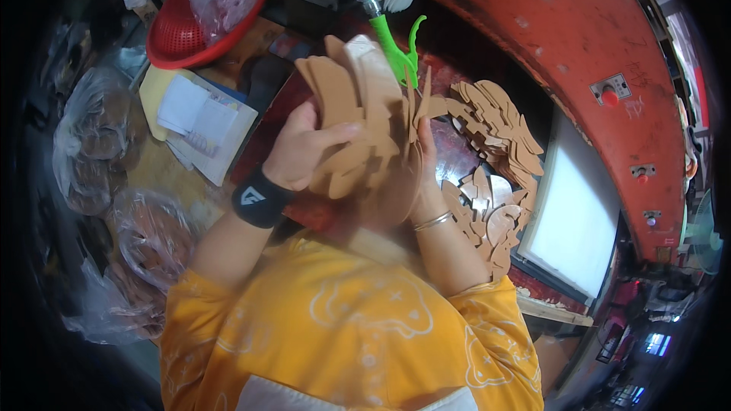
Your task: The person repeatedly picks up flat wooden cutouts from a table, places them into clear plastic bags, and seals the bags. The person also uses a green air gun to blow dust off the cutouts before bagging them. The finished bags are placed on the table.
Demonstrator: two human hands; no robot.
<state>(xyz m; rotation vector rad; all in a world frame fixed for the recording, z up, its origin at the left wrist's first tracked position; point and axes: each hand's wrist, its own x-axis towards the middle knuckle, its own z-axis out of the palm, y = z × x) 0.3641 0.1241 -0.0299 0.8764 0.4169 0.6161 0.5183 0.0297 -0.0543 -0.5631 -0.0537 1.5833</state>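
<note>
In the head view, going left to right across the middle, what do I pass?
Clear bags of brown pieces → stack of white papers → left hand → fanned tan cut-outs held up → loose pile of tan cut-outs → white panel → red machine body.

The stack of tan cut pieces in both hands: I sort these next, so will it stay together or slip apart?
The stack of tan pieces fans out between the left hand and right hand, so probably slippery. The pieces look thin and light, likely flexing slightly.
</note>
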